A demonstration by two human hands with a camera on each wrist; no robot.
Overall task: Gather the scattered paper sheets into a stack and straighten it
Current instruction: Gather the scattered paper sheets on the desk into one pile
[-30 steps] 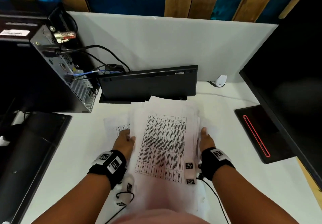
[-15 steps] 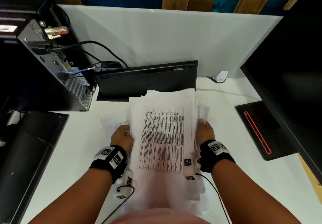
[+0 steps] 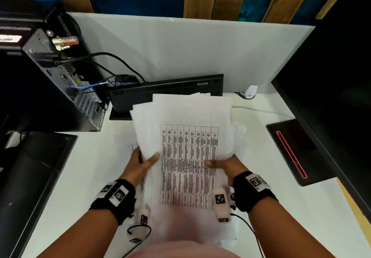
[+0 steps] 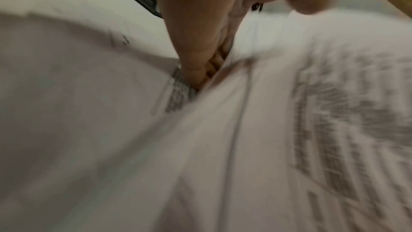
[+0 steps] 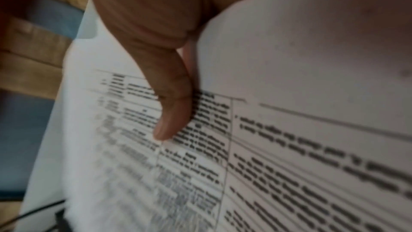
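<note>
— Above the white desk [image 3: 281, 207], what are the hands doing?

— Both forearms reach forward from the bottom of the head view, wrists banded in black. The left hand [image 3: 140, 164] grips the left edge of the paper stack [image 3: 188, 157], thumb laid across the top sheet and fingers tucked beneath. The right hand [image 3: 222, 164] mirrors it on the right edge, thumb pointing inward over the printed table.

— Does the right wrist view agree?

— Yes: the thumb [image 5: 171, 112] presses flat on the printed grid, while the fingers are hidden behind the paper.

— And the left wrist view?

— Blurred, but the fingers [image 4: 200, 55] are seen wedged under the sheets at their edge.

— Is the stack neat?

— No. The sheets fan out at the far end, corners staggered, overlapping the lower edge of the black monitor [image 3: 166, 95]. One loose sheet [image 3: 128, 145] lies on the desk just left of the left hand, partly under the stack.

— What else is around?

— A computer tower [image 3: 60, 89] with cables to the left, and a dark pad [image 3: 291, 149] with a red line to the right.
</note>
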